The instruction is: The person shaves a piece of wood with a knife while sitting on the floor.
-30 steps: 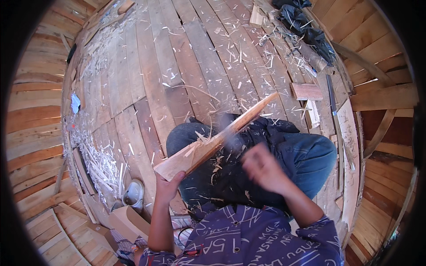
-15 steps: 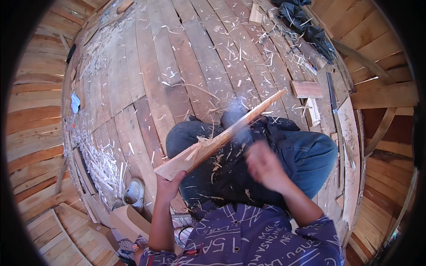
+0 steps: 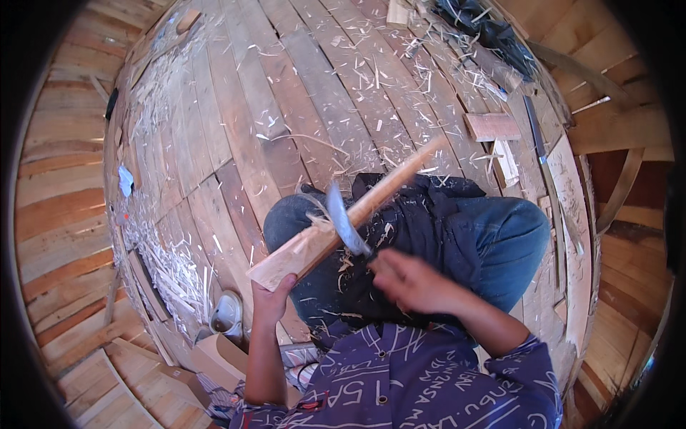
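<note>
A long, pale piece of wood (image 3: 389, 184) slants across my lap, its broad end low on the left and its narrow end up on the right. My left hand (image 3: 274, 297) grips the broad end, thumb along its near edge. In my right hand (image 3: 411, 280) is a knife with a curved metal blade (image 3: 344, 223), held by its handle. The blade lies across the wood at about its middle, beside curled shavings (image 3: 320, 219) on the cut face. My fingers hide most of the handle. Shavings also lie on the dark cloth (image 3: 429, 236) over my lap.
Plank flooring (image 3: 236, 129) is strewn with shavings, heaped at the left (image 3: 168, 268). A reddish wood block (image 3: 493, 126), long boards (image 3: 564, 214) and a dark plastic bag (image 3: 486, 32) lie to the right. A grey shoe (image 3: 227, 314) and a cardboard box (image 3: 214, 357) sit near my left arm.
My right hand has moved left and slightly down, bringing the blade from a blur beyond the wood to its middle. My left hand keeps its hold on the broad end.
</note>
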Demonstrator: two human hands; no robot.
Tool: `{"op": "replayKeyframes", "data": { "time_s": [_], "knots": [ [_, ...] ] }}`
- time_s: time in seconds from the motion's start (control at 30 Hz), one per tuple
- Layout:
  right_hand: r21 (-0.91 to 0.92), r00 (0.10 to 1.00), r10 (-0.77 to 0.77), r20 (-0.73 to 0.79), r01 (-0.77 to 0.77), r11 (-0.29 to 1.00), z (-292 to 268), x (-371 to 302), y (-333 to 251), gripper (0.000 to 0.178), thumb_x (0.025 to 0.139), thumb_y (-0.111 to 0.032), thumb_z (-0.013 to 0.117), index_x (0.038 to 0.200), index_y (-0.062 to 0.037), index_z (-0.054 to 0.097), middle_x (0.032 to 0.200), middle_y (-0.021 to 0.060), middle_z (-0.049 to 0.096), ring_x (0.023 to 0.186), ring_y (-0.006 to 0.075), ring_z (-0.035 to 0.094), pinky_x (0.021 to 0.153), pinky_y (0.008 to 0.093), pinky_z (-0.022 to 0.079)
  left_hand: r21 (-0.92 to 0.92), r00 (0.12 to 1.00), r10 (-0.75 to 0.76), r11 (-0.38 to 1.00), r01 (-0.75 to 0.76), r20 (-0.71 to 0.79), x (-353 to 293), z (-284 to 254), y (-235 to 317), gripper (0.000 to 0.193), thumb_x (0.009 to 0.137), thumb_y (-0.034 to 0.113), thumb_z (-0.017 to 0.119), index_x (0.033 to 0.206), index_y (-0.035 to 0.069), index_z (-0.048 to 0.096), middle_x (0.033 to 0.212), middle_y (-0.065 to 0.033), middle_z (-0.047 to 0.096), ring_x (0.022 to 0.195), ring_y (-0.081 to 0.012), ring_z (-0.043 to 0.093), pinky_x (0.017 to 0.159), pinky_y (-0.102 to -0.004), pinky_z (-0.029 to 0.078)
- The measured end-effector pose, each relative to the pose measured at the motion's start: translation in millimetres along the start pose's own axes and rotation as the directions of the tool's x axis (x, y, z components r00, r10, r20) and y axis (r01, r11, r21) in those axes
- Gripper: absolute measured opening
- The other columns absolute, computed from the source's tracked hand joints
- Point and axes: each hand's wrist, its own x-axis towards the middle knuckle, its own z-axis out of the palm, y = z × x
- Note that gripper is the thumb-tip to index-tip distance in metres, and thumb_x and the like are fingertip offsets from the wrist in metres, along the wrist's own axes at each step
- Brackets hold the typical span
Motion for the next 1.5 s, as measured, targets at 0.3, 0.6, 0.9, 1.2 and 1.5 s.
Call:
{"op": "replayKeyframes", "data": {
  "time_s": [0.3, 0.6, 0.9, 1.2, 1.5],
  "knots": [
    [0.266, 0.875, 0.038, -0.483, 0.105, 0.958, -52.9, -24.4, -18.8, 0.019, 0.094, -0.015, 0.053, 0.109, -0.0042, 0.049, 0.063, -0.002, 0.047, 0.047, 0.0026, 0.04, 0.042, 0.0189, 0.033, 0.493, 0.859, 0.473, 0.711, -0.502, 0.193, -6.5, 6.4, 10.4, 0.028, 0.066, 0.009, 0.075, 0.093, 0.002, 0.069, 0.086, -0.0088, 0.061, 0.088, -0.024, 0.057, 0.079, -0.0337, 0.046],
    [0.349, 0.857, 0.123, -0.5, 0.069, 0.935, -59.4, -49.8, 2.8, 0.02, 0.097, -0.024, 0.049, 0.097, -0.005, 0.054, 0.056, -0.0041, 0.043, 0.043, 0.002, 0.036, 0.04, 0.0185, 0.029, 0.857, 0.718, 0.643, 0.183, -0.481, 0.266, -28.3, -22.6, 8.2, 0.036, 0.067, 0.025, 0.071, 0.1, 0.009, 0.071, 0.095, -0.0054, 0.062, 0.109, -0.031, 0.048, 0.092, -0.042, 0.04],
    [0.117, 0.907, 0.018, -0.421, 0.034, 0.993, -47.0, -43.0, 8.8, 0.02, 0.089, -0.017, 0.062, 0.101, -0.0018, 0.058, 0.074, 0.0048, 0.062, 0.067, 0.0104, 0.06, 0.058, 0.028, 0.046, 0.834, 0.737, 0.635, 0.26, -0.487, 0.233, -24.8, -24.3, -13.5, 0.041, 0.071, 0.031, 0.07, 0.105, 0.007, 0.069, 0.103, -0.0068, 0.063, 0.111, -0.0322, 0.047, 0.093, -0.0423, 0.04],
    [-0.287, 0.863, -0.217, -0.455, 0.089, 0.954, -24.6, -33.6, -2.7, 0.023, 0.088, -0.016, 0.062, 0.103, 0.001, 0.059, 0.077, 0.0103, 0.063, 0.066, 0.0202, 0.062, 0.06, 0.0286, 0.048, 0.817, 0.719, 0.672, 0.307, -0.489, 0.178, -16.9, -15.1, -16.9, 0.032, 0.064, 0.009, 0.068, 0.095, 0.006, 0.072, 0.092, -0.0068, 0.066, 0.102, -0.0299, 0.054, 0.089, -0.0421, 0.042],
    [-0.439, 0.95, -0.168, -0.262, 0.037, 0.898, -9.7, -39.7, -7.5, 0.023, 0.091, -0.018, 0.059, 0.103, 0.0015, 0.059, 0.07, 0.0035, 0.059, 0.058, 0.0105, 0.055, 0.053, 0.0239, 0.043, 0.77, 0.652, 0.737, 0.308, -0.559, 0.178, -12.8, -12.0, -29.2, 0.033, 0.07, 0.014, 0.067, 0.101, 0.005, 0.069, 0.093, -0.0088, 0.063, 0.104, -0.0328, 0.053, 0.091, -0.0423, 0.042]
  ]
}}
